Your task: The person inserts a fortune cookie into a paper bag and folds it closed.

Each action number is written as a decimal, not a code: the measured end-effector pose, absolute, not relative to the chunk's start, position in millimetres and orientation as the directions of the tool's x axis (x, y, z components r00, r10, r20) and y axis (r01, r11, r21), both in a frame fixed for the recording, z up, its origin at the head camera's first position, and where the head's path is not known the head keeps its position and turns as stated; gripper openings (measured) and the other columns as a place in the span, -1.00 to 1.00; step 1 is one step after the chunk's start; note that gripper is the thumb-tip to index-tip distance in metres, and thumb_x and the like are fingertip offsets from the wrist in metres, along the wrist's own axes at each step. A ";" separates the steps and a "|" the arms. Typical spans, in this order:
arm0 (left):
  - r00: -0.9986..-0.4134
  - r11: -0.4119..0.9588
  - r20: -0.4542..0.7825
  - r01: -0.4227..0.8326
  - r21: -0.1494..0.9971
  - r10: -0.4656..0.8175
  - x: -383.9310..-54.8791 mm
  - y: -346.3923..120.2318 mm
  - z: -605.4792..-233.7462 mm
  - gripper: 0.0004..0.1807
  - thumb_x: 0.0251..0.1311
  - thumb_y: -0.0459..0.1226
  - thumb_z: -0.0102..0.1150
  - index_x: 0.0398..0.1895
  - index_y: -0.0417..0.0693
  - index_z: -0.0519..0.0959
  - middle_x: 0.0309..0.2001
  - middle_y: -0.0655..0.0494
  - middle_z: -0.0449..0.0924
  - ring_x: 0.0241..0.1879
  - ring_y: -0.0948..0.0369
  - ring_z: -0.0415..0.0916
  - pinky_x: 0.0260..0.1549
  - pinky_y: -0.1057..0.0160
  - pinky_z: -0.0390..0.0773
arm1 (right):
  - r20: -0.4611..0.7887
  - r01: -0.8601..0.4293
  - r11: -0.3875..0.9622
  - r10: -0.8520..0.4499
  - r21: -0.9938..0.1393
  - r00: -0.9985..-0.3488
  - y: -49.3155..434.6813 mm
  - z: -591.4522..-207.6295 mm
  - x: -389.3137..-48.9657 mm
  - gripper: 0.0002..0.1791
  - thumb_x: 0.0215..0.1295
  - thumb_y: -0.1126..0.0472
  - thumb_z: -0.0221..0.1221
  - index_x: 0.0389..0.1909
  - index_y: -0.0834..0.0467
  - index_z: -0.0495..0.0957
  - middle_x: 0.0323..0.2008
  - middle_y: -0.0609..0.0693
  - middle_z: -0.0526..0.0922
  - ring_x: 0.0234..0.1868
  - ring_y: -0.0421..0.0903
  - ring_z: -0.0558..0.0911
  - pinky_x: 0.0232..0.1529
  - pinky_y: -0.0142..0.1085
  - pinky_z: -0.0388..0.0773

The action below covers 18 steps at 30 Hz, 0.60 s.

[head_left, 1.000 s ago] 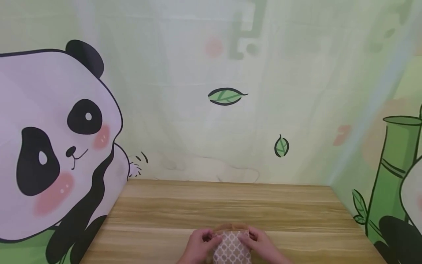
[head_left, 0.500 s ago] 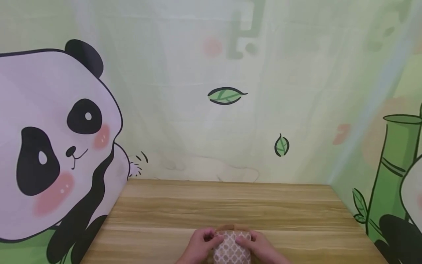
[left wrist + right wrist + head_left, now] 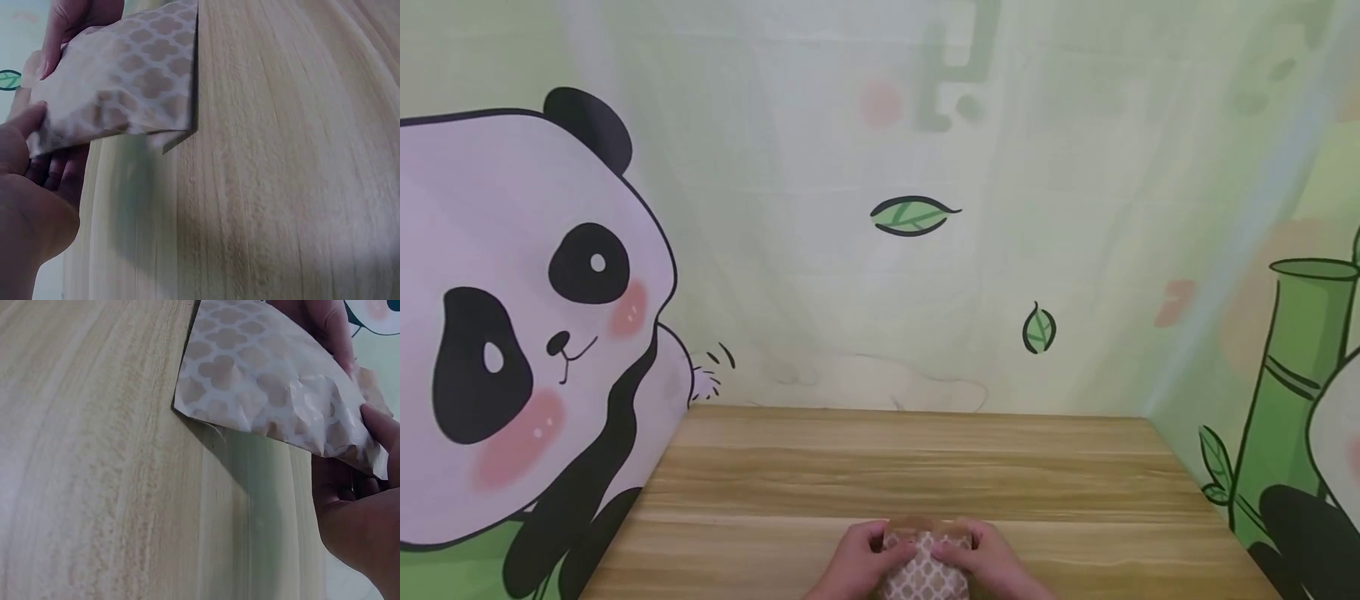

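A brown paper bag (image 3: pixel 927 581) with a white lattice pattern lies at the table's near edge in the head view, running out of frame at the bottom. My left hand (image 3: pixel 867 560) grips its far end from the left, thumb on top and fingers curled beneath. From the right, my right hand (image 3: pixel 990 560) pinches the same end in the same way. Plain brown paper shows beyond the thumbs. In the right wrist view the bag (image 3: pixel 250 375) is creased near the fingers, and its near corner reaches the tabletop. Whatever is inside the bag cannot be seen.
Below the bag is a wood-grain table (image 3: pixel 917 462). Behind it hangs a pale green backdrop (image 3: pixel 820 292) printed with leaves. A printed panda (image 3: pixel 497 208) covers the left side, and green bamboo (image 3: pixel 1285 383) is printed at the right.
Both thumbs have slid inward over the bag and now sit closer together. The plain brown paper at the far end has bent and dropped slightly toward me.
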<state>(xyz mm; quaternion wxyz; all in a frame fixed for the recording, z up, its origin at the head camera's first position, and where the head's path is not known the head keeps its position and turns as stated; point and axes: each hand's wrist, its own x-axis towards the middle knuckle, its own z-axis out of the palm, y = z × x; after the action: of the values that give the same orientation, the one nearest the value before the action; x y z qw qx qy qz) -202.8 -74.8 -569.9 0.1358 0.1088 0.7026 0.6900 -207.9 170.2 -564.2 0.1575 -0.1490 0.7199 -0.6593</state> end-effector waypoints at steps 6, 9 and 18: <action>-0.952 0.103 -0.025 0.007 0.995 0.304 -202.6 -72.6 -566.3 -0.76 0.31 -0.28 0.47 -0.04 -0.23 0.75 -0.26 0.06 0.78 -0.32 0.22 0.67 -0.34 0.35 0.64 | -0.099 0.061 0.107 -0.399 -0.992 -0.912 171.7 -563.8 -206.7 -0.58 0.62 0.15 0.19 0.15 0.47 0.59 -0.21 0.01 0.79 -0.25 -0.19 0.73 -0.20 -0.36 0.67; -0.955 0.116 -0.025 0.009 0.993 0.295 -202.7 -73.0 -565.9 -0.80 0.30 -0.31 0.47 -0.10 -0.24 0.75 -0.29 0.09 0.76 -0.33 0.23 0.63 -0.36 0.38 0.61 | -0.146 0.116 0.096 -0.413 -0.989 -0.899 172.8 -565.6 -205.8 -0.58 0.65 0.12 0.15 0.16 0.44 0.61 -0.17 0.05 0.82 -0.21 -0.16 0.76 -0.13 -0.33 0.69; -0.951 0.089 -0.046 -0.020 0.996 0.305 -203.3 -74.7 -567.9 -0.78 0.33 -0.30 0.45 -0.06 -0.26 0.73 -0.25 0.07 0.77 -0.29 0.21 0.67 -0.31 0.34 0.65 | -0.067 0.057 0.035 -0.448 -0.998 -0.891 173.1 -565.5 -202.6 -0.62 0.55 0.28 0.24 0.10 0.57 0.56 -0.18 0.09 0.80 -0.22 -0.19 0.76 -0.20 -0.37 0.71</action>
<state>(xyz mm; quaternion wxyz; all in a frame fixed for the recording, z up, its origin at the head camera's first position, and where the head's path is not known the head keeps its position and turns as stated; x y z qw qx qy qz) -203.3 -74.7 -567.9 0.1215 0.0980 0.7279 0.6677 -202.6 173.1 -565.5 0.1858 -0.1406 0.6950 -0.6802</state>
